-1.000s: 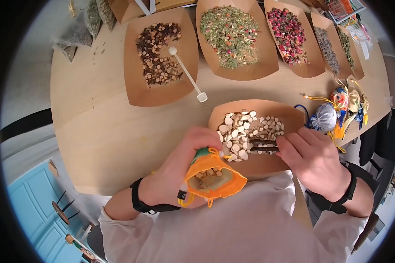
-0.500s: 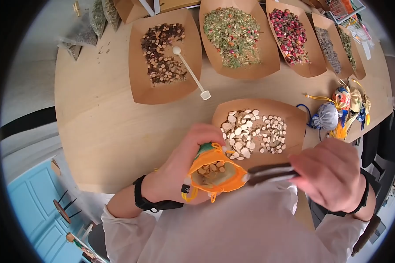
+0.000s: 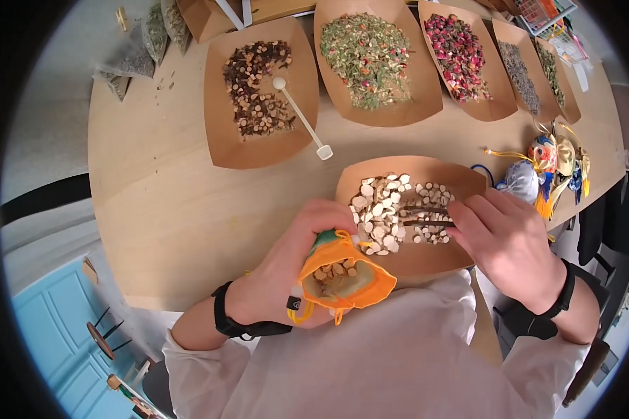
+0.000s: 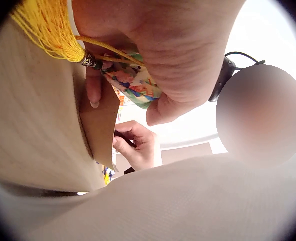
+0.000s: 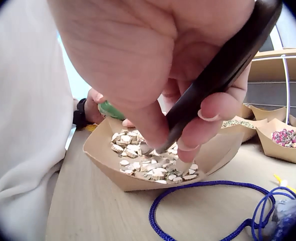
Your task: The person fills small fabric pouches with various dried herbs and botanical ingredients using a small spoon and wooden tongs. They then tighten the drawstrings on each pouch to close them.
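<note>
My left hand point(image 3: 276, 262) grips a small drawstring pouch point(image 3: 376, 285), its orange-lined mouth spread and facing up. Tan sliced pieces point(image 3: 334, 272) lie inside. In the left wrist view the pouch's patterned cloth point(image 4: 135, 83) shows, with a yellow tassel point(image 4: 50, 30) hanging by it. My right hand point(image 3: 503, 241) holds dark tweezers point(image 5: 213, 75) between thumb and fingers. Their two tips are apart and reach down among pale dried root slices point(image 3: 379, 209) in a brown paper tray point(image 3: 391, 165). Fingers partly hide the tips in the right wrist view.
Brown trays of dark chips point(image 3: 258, 115), green herb mix point(image 3: 367, 63) and rosebuds point(image 3: 458, 56) stand along the back. A white spoon point(image 3: 302, 119) lies across the chip tray's edge. Finished sachets point(image 3: 548, 160) with cords sit at right, and bagged herbs point(image 3: 129, 59) at back left.
The tweezers went from the root tray to the pouch's mouth, then back into the tray among the slices. My left hand keeps the pouch in nearly the same place.
</note>
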### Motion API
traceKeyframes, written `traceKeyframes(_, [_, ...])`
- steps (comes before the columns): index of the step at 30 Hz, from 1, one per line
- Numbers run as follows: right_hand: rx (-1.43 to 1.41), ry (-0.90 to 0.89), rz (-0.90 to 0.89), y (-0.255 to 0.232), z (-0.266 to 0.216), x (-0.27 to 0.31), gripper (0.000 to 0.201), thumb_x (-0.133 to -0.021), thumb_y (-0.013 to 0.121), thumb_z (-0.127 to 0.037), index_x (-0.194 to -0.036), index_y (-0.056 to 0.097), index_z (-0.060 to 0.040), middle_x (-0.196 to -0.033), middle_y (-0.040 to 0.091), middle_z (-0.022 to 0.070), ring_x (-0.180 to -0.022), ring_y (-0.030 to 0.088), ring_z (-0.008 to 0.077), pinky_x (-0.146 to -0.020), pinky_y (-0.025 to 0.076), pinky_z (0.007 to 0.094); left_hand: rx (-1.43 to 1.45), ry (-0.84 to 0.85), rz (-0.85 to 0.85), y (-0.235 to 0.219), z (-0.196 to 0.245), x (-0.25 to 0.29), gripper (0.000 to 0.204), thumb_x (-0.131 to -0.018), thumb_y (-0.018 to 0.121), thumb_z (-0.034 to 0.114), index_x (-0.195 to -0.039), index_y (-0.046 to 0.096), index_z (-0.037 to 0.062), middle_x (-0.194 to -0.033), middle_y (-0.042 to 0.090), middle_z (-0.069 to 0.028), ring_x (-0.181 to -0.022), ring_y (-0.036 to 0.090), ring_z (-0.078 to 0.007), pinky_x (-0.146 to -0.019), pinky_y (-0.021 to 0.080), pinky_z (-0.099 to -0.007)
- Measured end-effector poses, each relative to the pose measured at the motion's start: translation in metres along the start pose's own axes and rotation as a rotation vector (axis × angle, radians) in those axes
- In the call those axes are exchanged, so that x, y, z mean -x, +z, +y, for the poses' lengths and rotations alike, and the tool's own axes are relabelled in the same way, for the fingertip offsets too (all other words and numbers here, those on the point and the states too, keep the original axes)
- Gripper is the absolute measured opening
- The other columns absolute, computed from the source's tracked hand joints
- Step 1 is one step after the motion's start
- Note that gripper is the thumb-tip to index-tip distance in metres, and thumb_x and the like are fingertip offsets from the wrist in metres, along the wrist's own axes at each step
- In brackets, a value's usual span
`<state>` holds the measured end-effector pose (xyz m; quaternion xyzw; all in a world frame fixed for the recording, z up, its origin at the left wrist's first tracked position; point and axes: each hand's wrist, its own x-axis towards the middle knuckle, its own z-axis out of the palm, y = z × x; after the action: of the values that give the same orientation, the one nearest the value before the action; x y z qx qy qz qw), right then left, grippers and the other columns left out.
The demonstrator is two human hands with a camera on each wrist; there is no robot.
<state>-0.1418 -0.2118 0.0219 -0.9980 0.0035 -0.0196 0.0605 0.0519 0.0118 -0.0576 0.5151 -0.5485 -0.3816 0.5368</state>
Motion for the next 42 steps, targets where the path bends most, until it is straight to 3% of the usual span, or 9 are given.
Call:
traceKeyframes(26, [0.129, -0.088, 0.007, 0.000, -0.002, -0.003, 0.020, -0.065, 0.063, -0.010, -0.083, 0.059, -0.0023, -0.075, 0.053, 0.0060, -0.072, 0.059, 0.0214, -0.064, 0.051, 0.0319, -0.047, 0.018, -0.019, -0.004, 0.005, -0.002, 0.079, -0.069, 0.084, 0.012, -0.136, 0.042, 0.0077, -0.127, 0.048, -0.0145, -0.117, 0.049, -0.0323, -0.103, 0.042, -0.0415])
traceKeyframes(29, [0.016, -0.051, 0.021, -0.023, -0.002, -0.003, 0.020, -0.070, 0.068, -0.011, -0.086, 0.062, -0.0008, -0.076, 0.057, 0.0074, -0.069, 0.059, 0.0235, -0.059, 0.049, 0.0339, -0.054, 0.006, -0.025, -0.003, 0.004, 0.000, 0.078, -0.070, 0.083, 0.014, -0.136, 0.042, 0.0074, -0.128, 0.047, -0.0154, -0.117, 0.049, -0.0327, -0.103, 0.042, -0.0414])
traceKeyframes(32, [-0.202, -0.099, 0.165, -0.043, -0.004, -0.005, 0.027, -0.077, 0.078, -0.013, -0.094, 0.067, 0.0040, -0.077, 0.063, 0.0104, -0.057, 0.054, 0.0243, -0.047, 0.042, 0.0356, -0.059, 0.024, 0.002, 0.000, -0.001, 0.000, 0.079, -0.071, 0.083, 0.014, -0.137, 0.041, 0.0072, -0.128, 0.047, -0.0161, -0.117, 0.049, -0.0329, -0.103, 0.042, -0.0412])
traceKeyframes(37, [-0.252, -0.203, 0.161, -0.056, -0.021, -0.013, 0.034, -0.084, 0.080, -0.019, -0.103, 0.065, 0.0048, -0.081, 0.067, 0.0123, -0.061, 0.061, 0.0268, -0.054, 0.047, 0.0364, -0.009, 0.002, -0.001, 0.001, -0.003, 0.001, 0.078, -0.071, 0.082, 0.012, -0.137, 0.040, 0.0063, -0.127, 0.047, -0.0164, -0.117, 0.048, -0.0332, -0.104, 0.041, -0.0406])
traceKeyframes(39, [-0.231, -0.182, 0.232, -0.055, -0.018, -0.013, 0.034, -0.084, 0.080, -0.020, -0.104, 0.066, 0.0037, -0.082, 0.068, 0.0123, -0.063, 0.062, 0.0273, -0.056, 0.047, 0.0372, -0.022, 0.009, 0.010, 0.002, -0.003, 0.000, 0.078, -0.071, 0.082, 0.012, -0.136, 0.040, 0.0061, -0.127, 0.047, -0.0164, -0.117, 0.048, -0.0331, -0.104, 0.041, -0.0405])
traceKeyframes(42, [-0.164, -0.082, 0.164, -0.055, -0.009, -0.008, 0.036, -0.075, 0.081, -0.014, -0.103, 0.067, 0.0030, -0.083, 0.067, 0.0119, -0.065, 0.061, 0.0288, -0.057, 0.048, 0.0377, -0.029, 0.015, 0.025, 0.003, -0.002, 0.000, 0.078, -0.070, 0.082, 0.011, -0.136, 0.040, 0.0060, -0.127, 0.047, -0.0164, -0.116, 0.048, -0.0330, -0.104, 0.041, -0.0403])
